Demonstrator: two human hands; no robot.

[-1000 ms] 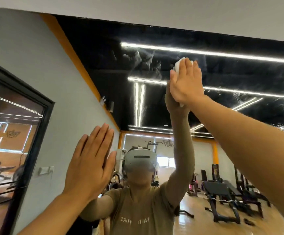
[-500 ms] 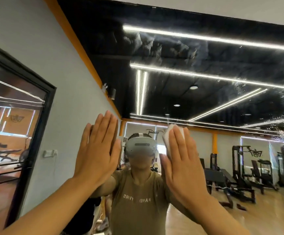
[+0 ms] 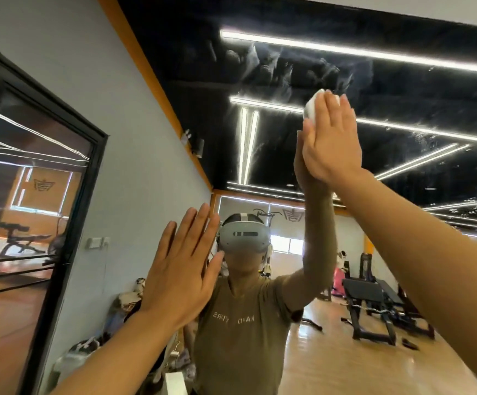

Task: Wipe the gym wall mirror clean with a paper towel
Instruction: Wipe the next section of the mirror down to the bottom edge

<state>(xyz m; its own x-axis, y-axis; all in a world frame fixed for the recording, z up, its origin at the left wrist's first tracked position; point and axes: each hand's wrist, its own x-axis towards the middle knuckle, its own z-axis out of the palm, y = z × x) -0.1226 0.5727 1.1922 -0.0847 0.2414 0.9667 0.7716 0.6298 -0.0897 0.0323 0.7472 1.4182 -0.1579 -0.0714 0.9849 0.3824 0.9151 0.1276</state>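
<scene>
Your left hand (image 3: 181,273) lies flat on the mirror (image 3: 260,69), low down, fingers straight, holding nothing. It looks like it steadies you. Up high, your right hand (image 3: 331,143) presses the paper towel (image 3: 311,105) flat against the glass with straight fingers. Only a white bit peeks out past your fingertips. The towel is soft and light, so it may bunch up or slip. Keep your whole palm on it. The glass is hard and smooth. Smears show to the right.
</scene>
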